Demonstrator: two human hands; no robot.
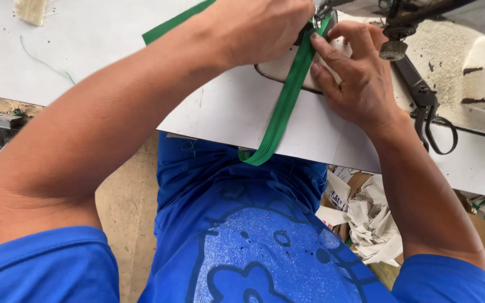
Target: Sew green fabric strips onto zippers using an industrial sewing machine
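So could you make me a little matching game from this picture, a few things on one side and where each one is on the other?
Things:
1. green strip
2. scissors
3. crumpled paper
4. left hand

Places:
A. below the table edge, by the person's right arm
B. lying on the white table, right of the right hand
C. running between both hands and hanging over the table edge
D. pressing down left of the strip, near the top

Pairs: 1-C, 2-B, 3-A, 4-D
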